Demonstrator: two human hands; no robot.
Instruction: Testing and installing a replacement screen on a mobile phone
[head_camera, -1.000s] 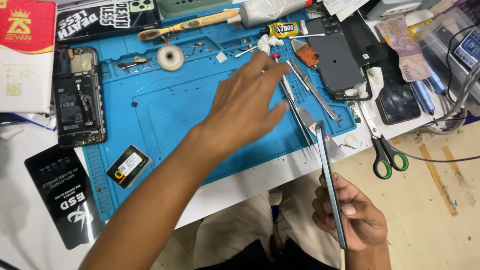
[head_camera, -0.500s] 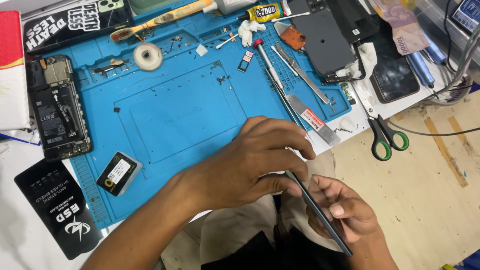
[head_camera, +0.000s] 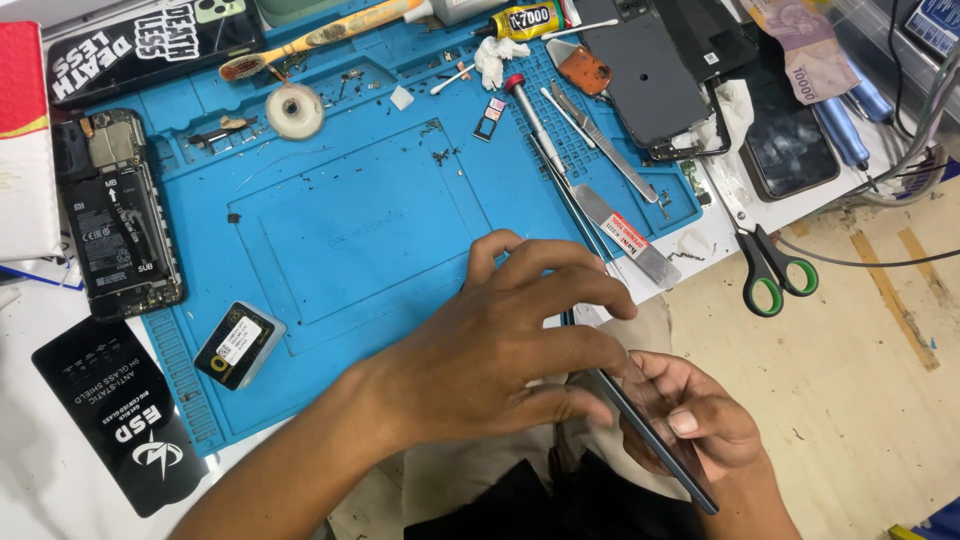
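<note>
My right hand (head_camera: 700, 420) grips a thin dark phone panel (head_camera: 700, 492) edge-on, below the table's front edge and over my lap. My left hand (head_camera: 500, 335) reaches in from the lower left, and its fingers and thumb close around the panel's upper end. A blue work mat (head_camera: 350, 230) lies just beyond both hands. A metal spudger (head_camera: 630, 235) and a screwdriver (head_camera: 535, 120) lie on the mat close to my left fingertips.
On the mat's left edge lies an opened phone body (head_camera: 115, 225), with a small black box (head_camera: 240, 345) near its front. Green-handled scissors (head_camera: 770, 265), a dark back cover (head_camera: 645, 70), a tape roll (head_camera: 295, 110), a glue tube (head_camera: 525, 20) and a black package (head_camera: 125, 420) are around.
My left hand has come back from the mat's right side down to the panel and closed on its upper end. My right hand has tilted the panel and kept hold.
</note>
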